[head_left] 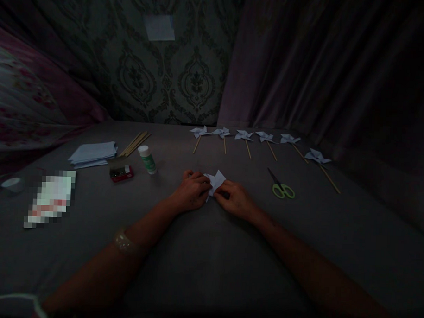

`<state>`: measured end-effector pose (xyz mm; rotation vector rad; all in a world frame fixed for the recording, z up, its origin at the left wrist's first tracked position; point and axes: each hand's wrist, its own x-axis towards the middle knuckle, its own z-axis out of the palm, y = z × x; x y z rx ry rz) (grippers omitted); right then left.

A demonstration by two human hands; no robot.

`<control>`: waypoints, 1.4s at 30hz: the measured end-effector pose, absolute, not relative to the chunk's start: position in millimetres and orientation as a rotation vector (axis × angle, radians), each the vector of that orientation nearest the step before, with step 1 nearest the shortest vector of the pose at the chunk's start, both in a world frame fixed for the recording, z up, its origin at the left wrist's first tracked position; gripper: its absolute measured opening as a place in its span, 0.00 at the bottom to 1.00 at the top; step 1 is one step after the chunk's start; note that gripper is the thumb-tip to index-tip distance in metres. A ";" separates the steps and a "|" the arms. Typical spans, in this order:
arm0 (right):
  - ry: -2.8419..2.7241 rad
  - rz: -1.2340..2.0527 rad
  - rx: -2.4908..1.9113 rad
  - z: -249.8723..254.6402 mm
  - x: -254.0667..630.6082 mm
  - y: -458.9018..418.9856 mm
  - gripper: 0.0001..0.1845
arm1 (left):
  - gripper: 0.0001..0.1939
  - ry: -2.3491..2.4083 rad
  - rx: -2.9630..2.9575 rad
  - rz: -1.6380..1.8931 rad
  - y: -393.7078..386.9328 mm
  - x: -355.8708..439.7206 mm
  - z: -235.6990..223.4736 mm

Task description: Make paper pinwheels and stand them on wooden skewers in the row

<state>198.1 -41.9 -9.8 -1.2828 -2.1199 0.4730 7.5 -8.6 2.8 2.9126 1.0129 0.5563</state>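
Two bare hands meet over a gray desk [215, 261], holding a folded white paper [216, 180] between them. The left hand [194, 192] lies over its left side, fingers bent and pressed on it; the right hand [236, 199] pinches its lower right edge between thumb and fingers. The left wrist wears a pale bangle [124, 242].

Beyond them, six white pinwheels [244, 135] on thin sticks form a row — the last one set nearer, at the far right. Green-handled scissors [280, 187] lie right of the hands, blades pointing away. To the left are a white-and-green bottle [148, 160], standing, a small open red box [121, 172], loose sticks [135, 144] and stacked paper sheets [93, 154].
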 end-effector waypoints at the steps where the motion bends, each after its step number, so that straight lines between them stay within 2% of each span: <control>1: -2.098 0.467 -1.301 -10.4 197.4 -41.2 0.05 | 0.13 1.014 2.911 0.560 -8.5 7.5 2.6; 24: -1.917 0.383 -1.793 -0.4 186.3 -33.0 0.06 | 0.13 1.040 2.862 0.575 -8.8 9.2 3.2; 42: -1.895 0.433 -1.844 -0.6 187.3 -26.6 0.07 | 0.12 1.011 2.849 0.548 -10.7 8.5 7.6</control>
